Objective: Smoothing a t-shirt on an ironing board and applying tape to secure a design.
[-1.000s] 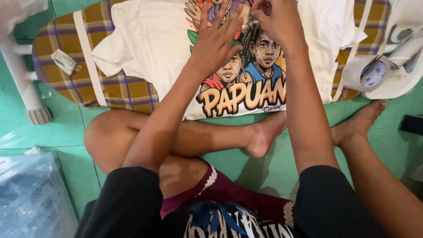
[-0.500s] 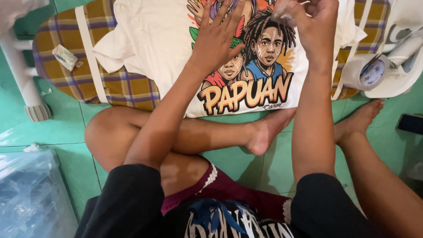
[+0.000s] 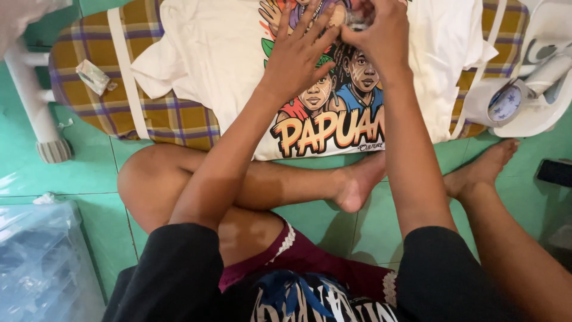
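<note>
on the green tiled floor (image 3: 89,173) one person sits cross-legged, two bare feet showing, with one white t-shirt (image 3: 226,53) spread flat over one yellow and purple plaid cloth (image 3: 173,113). the shirt carries one large colourful print (image 3: 333,101) of faces above bold orange lettering, and it lies just beyond the person's knees, its lower hem near the left foot.

the left hand (image 3: 298,50) lies flat on the print, all five fingers spread wide, pressing the fabric and holding nothing. the right hand (image 3: 378,33) is just beside it, almost touching at the fingertips, curled narrow around one small object (image 3: 357,18) at the top of the print; what that object is cannot be told, since the fingers cover most of it.

two white straps run across the plaid cloth, one at the left (image 3: 125,77) and one at the right (image 3: 491,36). one small clear packet (image 3: 93,76) lies on the cloth left of the shirt. one white roll with a starred centre (image 3: 503,102) rests on one white stand (image 3: 548,77) at the right edge. one white furniture leg (image 3: 36,107) stands at the far left, one clear plastic bag (image 3: 42,262) sits at the lower left, and one dark flat object (image 3: 555,173) lies on the tiles at the right.
</note>
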